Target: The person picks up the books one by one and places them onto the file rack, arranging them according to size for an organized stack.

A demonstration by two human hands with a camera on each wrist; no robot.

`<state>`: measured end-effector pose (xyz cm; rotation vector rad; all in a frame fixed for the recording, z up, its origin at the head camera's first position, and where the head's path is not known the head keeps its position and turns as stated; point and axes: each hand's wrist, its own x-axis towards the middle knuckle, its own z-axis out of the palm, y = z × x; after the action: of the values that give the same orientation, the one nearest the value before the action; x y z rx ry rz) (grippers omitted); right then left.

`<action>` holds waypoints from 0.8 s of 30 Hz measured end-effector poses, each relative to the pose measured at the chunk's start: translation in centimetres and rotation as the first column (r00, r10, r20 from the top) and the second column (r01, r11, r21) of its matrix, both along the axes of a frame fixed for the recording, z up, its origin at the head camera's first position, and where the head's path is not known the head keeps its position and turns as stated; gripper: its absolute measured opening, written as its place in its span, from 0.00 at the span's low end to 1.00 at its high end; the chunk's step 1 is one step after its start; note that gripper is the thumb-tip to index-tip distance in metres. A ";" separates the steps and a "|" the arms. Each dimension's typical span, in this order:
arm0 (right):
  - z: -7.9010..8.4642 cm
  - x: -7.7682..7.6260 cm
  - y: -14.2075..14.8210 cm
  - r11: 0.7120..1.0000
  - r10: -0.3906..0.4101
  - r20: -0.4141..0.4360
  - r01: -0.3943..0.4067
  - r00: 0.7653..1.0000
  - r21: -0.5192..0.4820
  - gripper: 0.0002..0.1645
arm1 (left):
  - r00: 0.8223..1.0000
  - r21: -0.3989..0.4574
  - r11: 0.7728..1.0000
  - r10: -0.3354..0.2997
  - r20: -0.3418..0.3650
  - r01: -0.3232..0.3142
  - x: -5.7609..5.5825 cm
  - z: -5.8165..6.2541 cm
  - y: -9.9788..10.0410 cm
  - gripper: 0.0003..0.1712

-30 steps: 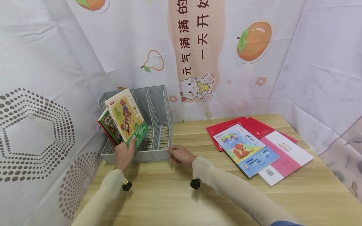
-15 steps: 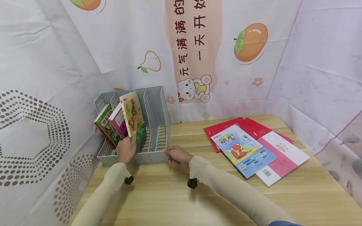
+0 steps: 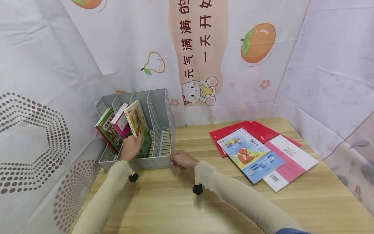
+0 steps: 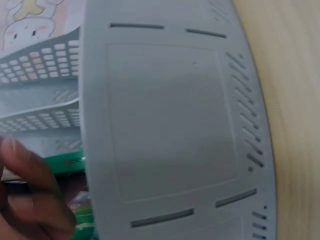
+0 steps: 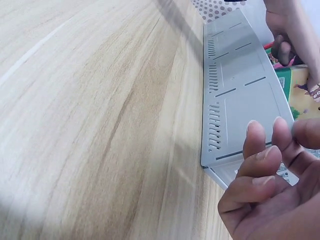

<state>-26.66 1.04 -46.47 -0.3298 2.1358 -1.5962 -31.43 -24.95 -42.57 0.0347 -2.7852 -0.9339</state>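
A grey book rack [image 3: 146,162] with several slots stands at the table's left back. My left hand [image 3: 131,147] grips the lower end of a yellow-covered book [image 3: 137,117] with a green band, which stands slightly tilted in the rack's third slot from the left. In the left wrist view, fingers [image 4: 37,200] lie beside the book's green edge [image 4: 65,162]. My right hand [image 3: 183,160] pinches the rack's front right corner between thumb and index finger, the other fingers loosely bent, as the right wrist view shows. Left of the yellow book lean a purple-and-white book [image 3: 122,123] and a green-and-red book [image 3: 109,128].
At the table's right lie a blue book with a fox [image 3: 248,156], a pink-and-white book [image 3: 295,161] and red books [image 3: 263,131], overlapping. A printed cloth [image 3: 140,39] hangs behind the wooden table [image 3: 163,201].
My left hand has carried the yellow book right from in front of the other books, turned it more upright and lowered it into the slot. The right hand stays at the rack's corner.
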 end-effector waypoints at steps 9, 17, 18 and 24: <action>-0.3 -0.1 0.1 1.000 0.010 -0.003 -0.010 1.000 -0.008 0.27 | 0.991 0.068 0.998 0.006 -0.135 0.004 0.4 -0.7 0.7 0.33; -0.4 -0.1 -0.1 0.999 0.038 -0.011 -0.038 0.999 0.000 0.27 | 0.999 0.174 0.985 0.001 -0.043 0.007 -0.5 -1.8 0.4 0.29; -0.4 -0.1 -0.1 0.999 0.041 -0.011 -0.041 0.999 0.005 0.27 | 1.000 0.185 0.982 -0.016 -0.022 0.020 -0.6 -1.9 0.4 0.27; -0.1 -0.5 0.1 0.998 0.059 -0.011 -0.059 0.998 0.020 0.28 | 0.999 0.146 0.989 -0.012 -0.035 0.017 -1.0 -2.0 0.5 0.24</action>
<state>-27.16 1.17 -46.58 -0.3929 2.1291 -1.5423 -32.40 -24.41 -44.56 0.0201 -2.6846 -1.1304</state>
